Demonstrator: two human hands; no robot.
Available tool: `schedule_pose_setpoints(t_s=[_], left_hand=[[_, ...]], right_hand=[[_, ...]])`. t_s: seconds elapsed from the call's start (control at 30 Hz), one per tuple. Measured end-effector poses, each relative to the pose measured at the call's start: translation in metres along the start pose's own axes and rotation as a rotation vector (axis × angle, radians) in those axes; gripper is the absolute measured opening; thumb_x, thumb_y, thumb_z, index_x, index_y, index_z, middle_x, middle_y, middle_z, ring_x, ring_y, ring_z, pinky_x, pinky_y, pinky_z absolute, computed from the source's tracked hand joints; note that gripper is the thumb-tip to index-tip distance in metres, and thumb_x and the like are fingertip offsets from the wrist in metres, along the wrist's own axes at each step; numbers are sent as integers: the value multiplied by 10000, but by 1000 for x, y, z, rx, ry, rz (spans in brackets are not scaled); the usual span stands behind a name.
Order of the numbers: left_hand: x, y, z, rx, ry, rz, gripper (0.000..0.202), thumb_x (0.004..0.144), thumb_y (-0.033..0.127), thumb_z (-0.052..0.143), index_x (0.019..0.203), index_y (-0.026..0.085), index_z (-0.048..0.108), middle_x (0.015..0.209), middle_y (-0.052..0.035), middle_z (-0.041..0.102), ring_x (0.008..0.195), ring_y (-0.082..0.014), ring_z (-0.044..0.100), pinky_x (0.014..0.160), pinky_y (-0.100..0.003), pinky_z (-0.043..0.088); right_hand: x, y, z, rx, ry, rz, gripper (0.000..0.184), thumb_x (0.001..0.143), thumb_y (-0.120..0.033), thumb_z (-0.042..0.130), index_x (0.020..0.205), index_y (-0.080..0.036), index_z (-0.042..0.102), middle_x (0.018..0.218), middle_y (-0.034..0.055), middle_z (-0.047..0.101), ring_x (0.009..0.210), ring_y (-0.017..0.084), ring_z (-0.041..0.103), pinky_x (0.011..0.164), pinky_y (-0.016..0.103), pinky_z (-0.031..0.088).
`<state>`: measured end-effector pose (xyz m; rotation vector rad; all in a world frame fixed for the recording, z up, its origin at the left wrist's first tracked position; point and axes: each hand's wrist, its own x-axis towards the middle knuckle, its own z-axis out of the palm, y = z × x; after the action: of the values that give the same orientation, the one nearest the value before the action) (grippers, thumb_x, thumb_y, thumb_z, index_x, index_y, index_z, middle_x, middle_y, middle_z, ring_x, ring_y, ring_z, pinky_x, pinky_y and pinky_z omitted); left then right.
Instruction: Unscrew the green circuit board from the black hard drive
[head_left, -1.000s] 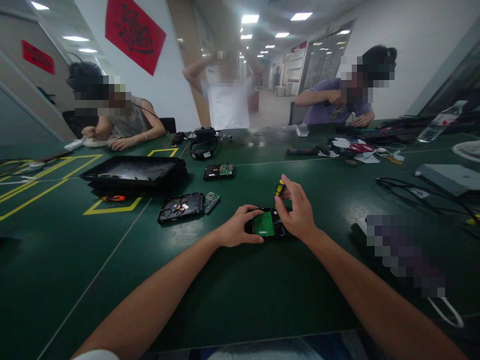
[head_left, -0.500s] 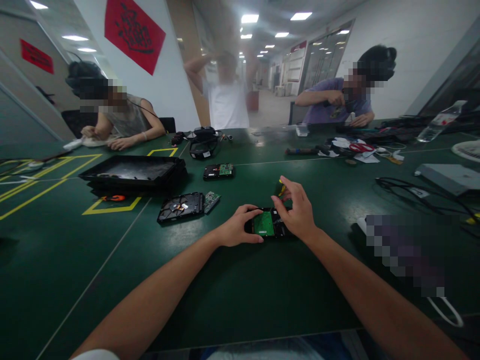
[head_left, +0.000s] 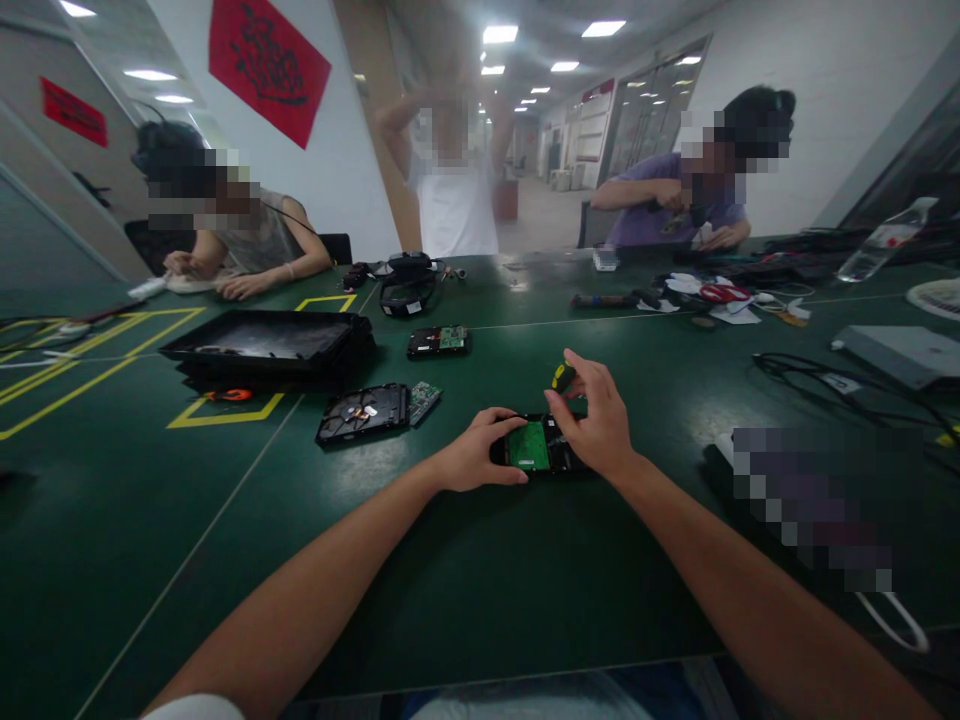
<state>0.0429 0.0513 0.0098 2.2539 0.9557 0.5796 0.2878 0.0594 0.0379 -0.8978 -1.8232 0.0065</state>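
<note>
One unreadable label (head_left: 530,461) on green board (head_left: 528,441)

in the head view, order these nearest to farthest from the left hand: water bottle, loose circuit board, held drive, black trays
From the left hand:
1. held drive: touching the fingers, just right
2. loose circuit board: beyond it, slightly left
3. black trays: farther off, left side
4. water bottle: far right side

Open tabletop (head_left: 510,590) in front of hard drive (head_left: 529,445), tray stack (head_left: 274,340) blocking left, cable (head_left: 796,369) right
</note>
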Motion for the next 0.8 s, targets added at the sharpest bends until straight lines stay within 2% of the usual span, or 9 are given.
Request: schedule_pose_setpoints(t_s=[0.13, 0.3, 0.53, 0.7, 0.8], left_hand=[[0, -1, 0, -11, -5, -14, 931, 741, 564, 864, 1528, 251, 478, 1520, -140, 417, 1441, -372, 394, 1223, -540, 369], [0, -3, 1, -5, -4, -14, 928, 738, 569, 864, 1527, 266, 480, 1527, -134, 413, 1449, -377, 387, 1234, -553, 346], [0, 0, 0, -14, -5, -19, 934, 740, 559, 866, 1529, 239, 480, 1519, -146, 421, 1443, -366, 397, 1234, -530, 352], [0, -1, 1, 1, 1, -8, 930, 734, 560, 870, 1522, 247, 488, 1515, -141, 424, 1440, -367, 402, 1237, -538, 345], [1, -3, 1, -6, -2, -11, 935, 729, 565, 871, 1525, 266, 484, 1519, -133, 423, 1443, -373, 398, 1234, -550, 349]], right_hand=[[0, -1, 1, -2, -19, 18, 656, 991, -234, 583, 1590, -331, 335, 1302, 105, 599, 966, 232, 664, 895, 480, 621], [-1, 2, 1, -30, 33, 29, 661, 949, -292, 679, 1545, -322, 394, 1285, 103, 589, 849, 208, 651, 790, 449, 636], [-1, 1, 1, 14, -24, 23, 644, 985, -234, 593, 1577, -324, 354, 1316, 110, 590, 984, 234, 668, 892, 475, 623], [0, 1, 1, 3, 1, 7, 636, 957, -258, 649, 1539, -335, 404, 1271, 102, 583, 922, 227, 661, 806, 452, 636], [-1, 1, 1, 24, -14, 17, 651, 963, -240, 629, 1558, -332, 380, 1293, 105, 579, 943, 227, 668, 847, 459, 632]])
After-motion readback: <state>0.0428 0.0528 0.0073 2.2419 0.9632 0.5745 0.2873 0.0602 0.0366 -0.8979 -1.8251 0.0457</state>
